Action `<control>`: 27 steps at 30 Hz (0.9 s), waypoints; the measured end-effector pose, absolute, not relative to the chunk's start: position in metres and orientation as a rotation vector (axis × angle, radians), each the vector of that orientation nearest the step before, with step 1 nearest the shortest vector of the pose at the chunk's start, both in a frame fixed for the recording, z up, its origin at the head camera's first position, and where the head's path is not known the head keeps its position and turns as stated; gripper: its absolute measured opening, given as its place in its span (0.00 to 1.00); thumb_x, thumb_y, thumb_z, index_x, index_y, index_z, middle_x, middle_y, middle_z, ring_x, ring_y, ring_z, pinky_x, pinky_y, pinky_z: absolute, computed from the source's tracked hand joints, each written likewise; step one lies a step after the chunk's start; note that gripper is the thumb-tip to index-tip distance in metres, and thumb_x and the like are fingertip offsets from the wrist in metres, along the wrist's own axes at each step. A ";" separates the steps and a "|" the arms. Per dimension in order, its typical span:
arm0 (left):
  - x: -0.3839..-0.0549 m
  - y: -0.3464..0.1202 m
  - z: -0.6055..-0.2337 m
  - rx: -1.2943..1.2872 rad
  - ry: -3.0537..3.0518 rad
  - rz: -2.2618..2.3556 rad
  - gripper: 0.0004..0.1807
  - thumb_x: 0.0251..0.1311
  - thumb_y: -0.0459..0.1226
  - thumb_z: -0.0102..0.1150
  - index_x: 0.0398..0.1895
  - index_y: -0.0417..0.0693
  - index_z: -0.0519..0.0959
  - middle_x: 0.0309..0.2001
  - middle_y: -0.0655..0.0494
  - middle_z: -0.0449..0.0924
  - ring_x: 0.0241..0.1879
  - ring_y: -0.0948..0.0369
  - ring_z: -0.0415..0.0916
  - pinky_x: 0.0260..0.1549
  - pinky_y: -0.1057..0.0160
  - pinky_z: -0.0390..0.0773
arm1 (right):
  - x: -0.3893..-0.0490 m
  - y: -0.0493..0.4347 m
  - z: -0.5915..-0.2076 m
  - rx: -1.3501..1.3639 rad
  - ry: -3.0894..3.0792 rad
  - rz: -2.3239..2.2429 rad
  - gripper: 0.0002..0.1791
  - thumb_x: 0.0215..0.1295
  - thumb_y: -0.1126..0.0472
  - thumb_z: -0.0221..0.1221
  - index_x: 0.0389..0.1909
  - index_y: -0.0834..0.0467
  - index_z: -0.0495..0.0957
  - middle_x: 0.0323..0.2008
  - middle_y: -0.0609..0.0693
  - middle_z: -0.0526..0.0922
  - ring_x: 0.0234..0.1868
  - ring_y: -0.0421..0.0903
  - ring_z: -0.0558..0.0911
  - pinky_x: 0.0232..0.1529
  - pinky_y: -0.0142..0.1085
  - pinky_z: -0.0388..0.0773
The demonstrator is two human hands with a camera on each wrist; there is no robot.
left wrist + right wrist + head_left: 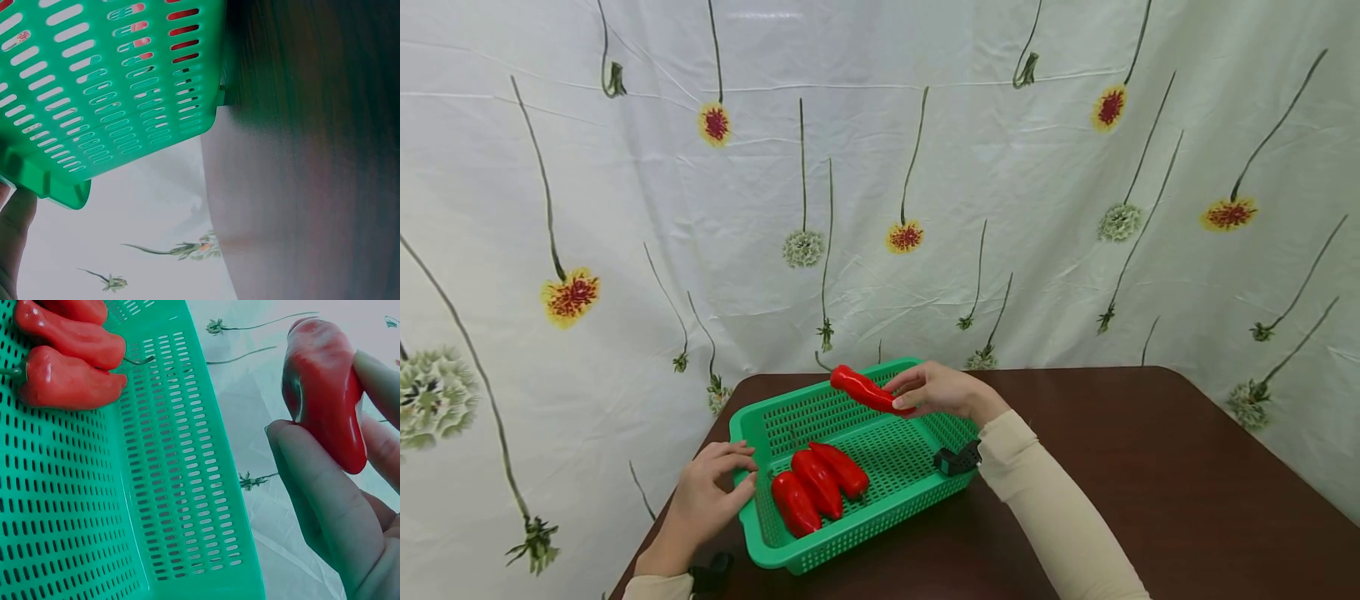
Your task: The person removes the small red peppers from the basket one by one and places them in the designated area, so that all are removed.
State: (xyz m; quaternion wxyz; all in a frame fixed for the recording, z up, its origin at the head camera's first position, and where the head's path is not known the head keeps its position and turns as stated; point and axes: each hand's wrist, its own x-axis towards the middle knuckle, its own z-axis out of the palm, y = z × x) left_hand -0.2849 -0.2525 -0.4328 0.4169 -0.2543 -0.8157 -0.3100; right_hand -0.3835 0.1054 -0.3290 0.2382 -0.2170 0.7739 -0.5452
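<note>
Closest in, a cream sleeve (658, 588) leads up to the left hand (711, 492), and there it is at the left end of the basket, fingers relaxed and loosely bent, tips against the rim. On the other side, a second cream sleeve (1056, 504) slants inward, a black wrist-worn device (958, 460) just past its cuff.

Now the green perforated plastic basket (887, 515), rectangular, sitting at an angle on the table, and in its left part, side by side, three glossy red tapering peppers (817, 483)! The right wrist view picks out a green stem on one of them.

Up and further off, here's the right hand (936, 392), thumb and fingers pinching a long, shiny red pepper (867, 389) by its narrower end. It's in the air above the basket, tilted, thick end to the left, well apart from the other three.

Beneath it all spreads a dark brown smooth-topped table (1150, 458), and right at the back hangs a pale cloth (1000, 167) printed with upside-down flowers, red-and-yellow blooms and white puffs.
</note>
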 end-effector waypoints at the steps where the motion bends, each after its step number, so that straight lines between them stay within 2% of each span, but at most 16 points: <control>1: -0.285 -0.253 -0.433 -0.636 -2.050 -0.777 0.15 0.38 0.21 0.69 0.23 0.52 0.84 0.36 0.50 0.87 0.44 0.52 0.81 0.52 0.85 0.66 | -0.383 0.106 -0.330 -0.595 2.118 -1.502 0.20 0.69 0.67 0.59 0.60 0.66 0.77 0.55 0.59 0.82 0.49 0.50 0.85 0.51 0.42 0.84; 5: -0.285 -0.252 -0.433 -0.624 -2.058 -0.777 0.17 0.38 0.21 0.69 0.23 0.55 0.84 0.36 0.51 0.87 0.44 0.53 0.81 0.52 0.85 0.66 | -0.379 0.110 -0.332 -0.600 2.105 -1.535 0.21 0.68 0.66 0.60 0.61 0.66 0.76 0.56 0.60 0.81 0.48 0.47 0.84 0.52 0.43 0.84; 13: -0.284 -0.252 -0.432 -0.632 -2.052 -0.773 0.18 0.38 0.22 0.69 0.23 0.56 0.84 0.36 0.51 0.87 0.44 0.52 0.81 0.51 0.86 0.66 | -0.372 0.122 -0.336 -0.654 2.024 -1.641 0.23 0.70 0.67 0.57 0.65 0.68 0.72 0.60 0.61 0.78 0.54 0.50 0.81 0.56 0.44 0.82; 21: -0.285 -0.253 -0.433 -0.619 -2.069 -0.785 0.13 0.39 0.22 0.69 0.23 0.49 0.84 0.36 0.49 0.87 0.45 0.56 0.80 0.52 0.86 0.65 | -0.367 0.133 -0.338 -0.710 1.935 -1.738 0.23 0.70 0.66 0.58 0.63 0.69 0.72 0.55 0.54 0.80 0.55 0.50 0.82 0.56 0.43 0.82; 27: -0.286 -0.252 -0.433 -0.634 -2.055 -0.778 0.12 0.39 0.21 0.69 0.23 0.48 0.84 0.36 0.49 0.87 0.45 0.54 0.81 0.53 0.86 0.65 | -0.363 0.142 -0.342 -0.727 1.876 -1.835 0.19 0.70 0.66 0.58 0.61 0.64 0.76 0.53 0.49 0.81 0.55 0.47 0.81 0.58 0.45 0.80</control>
